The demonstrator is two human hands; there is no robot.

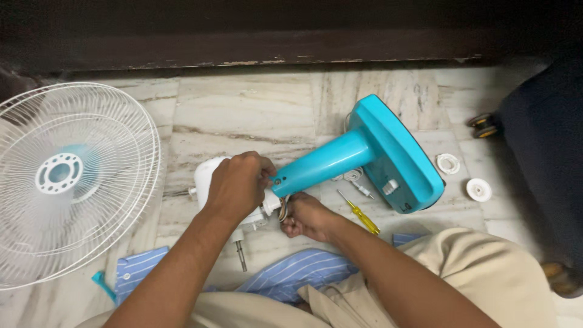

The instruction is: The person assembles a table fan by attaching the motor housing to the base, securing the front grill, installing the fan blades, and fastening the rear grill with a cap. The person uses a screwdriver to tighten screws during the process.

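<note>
On the marble floor, both hands work at the joint between the white motor housing (209,176) and the turquoise fan stand (364,158).

Left hand (238,185) is curled over the top of the motor housing, fingers closed at the neck of the stand; right hand (306,217) is below the joint, pinching a bundle of wires (283,211), so the joint lies between the two hands. Risks, as a judgement: wires could get nipped or pulled loose if the stand twists against the housing; the stand is tipped on its side and may roll. Motor shaft (241,254) points toward the lap. Yellow screwdriver (359,214) lies just beside the right wrist; two white round caps (464,176) sit well apart, easily mislaid. Fan grille (67,182) lies to the left.
</note>
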